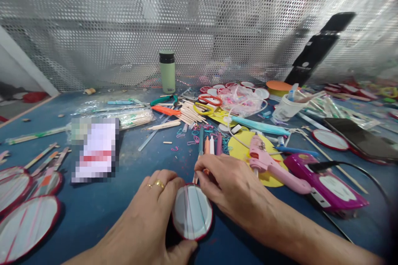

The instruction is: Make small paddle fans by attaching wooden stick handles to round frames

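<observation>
My left hand (152, 211) grips a small round white disc with a red rim (192, 212), thumb under its lower edge and fingers along its left side. Thin bands run across the disc's face. My right hand (231, 186) pinches at the disc's upper right edge, fingertips on the rim. Just beyond my right fingers lie several coloured pencils (209, 142). A pink glue gun (267, 165) lies right of my right hand on a yellow paper circle (241, 144).
Similar red-rimmed discs (26, 225) lie at the left. Wooden sticks (189, 113), scissors (209, 100), a green flask (167, 72), a plastic cup (287, 107), a purple device with a cable (329, 186) and a dark tablet (357, 136) crowd the blue table (102, 211). A perforated metal wall (199, 20) stands behind.
</observation>
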Tool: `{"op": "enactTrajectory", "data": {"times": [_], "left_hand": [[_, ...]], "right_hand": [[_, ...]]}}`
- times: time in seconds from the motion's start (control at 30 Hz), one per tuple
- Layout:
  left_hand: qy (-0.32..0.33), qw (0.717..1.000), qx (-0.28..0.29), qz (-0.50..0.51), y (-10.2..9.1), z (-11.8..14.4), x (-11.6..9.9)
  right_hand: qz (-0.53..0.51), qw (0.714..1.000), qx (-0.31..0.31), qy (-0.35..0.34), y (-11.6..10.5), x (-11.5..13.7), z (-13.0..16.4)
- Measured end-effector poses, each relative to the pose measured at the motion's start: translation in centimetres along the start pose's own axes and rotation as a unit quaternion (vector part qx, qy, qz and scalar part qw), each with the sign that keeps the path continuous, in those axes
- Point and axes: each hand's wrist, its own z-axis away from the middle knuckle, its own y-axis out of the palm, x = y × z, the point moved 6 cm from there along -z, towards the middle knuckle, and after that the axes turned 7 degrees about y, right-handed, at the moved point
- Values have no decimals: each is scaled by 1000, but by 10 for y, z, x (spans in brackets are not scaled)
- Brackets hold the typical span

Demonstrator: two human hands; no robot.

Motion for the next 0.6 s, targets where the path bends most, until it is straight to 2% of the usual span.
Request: {"op": "enactTrajectory", "data": {"times": [0.13, 0.37, 0.5, 0.6], "left_hand": [[-7, 998, 55, 9, -4, -6, -2], [-10, 993, 116, -6, -18, -5, -5], [11, 992, 122, 2, -30, 2, 2], [14, 995, 99, 7, -38, 1, 14]], "right_hand": [[6, 1000, 2, 0, 1, -1, 0], [32, 999, 5, 2, 6, -2, 1], [40, 999, 15, -5, 7, -2, 4], [41, 999, 25, -3, 7, -2, 4]]}}
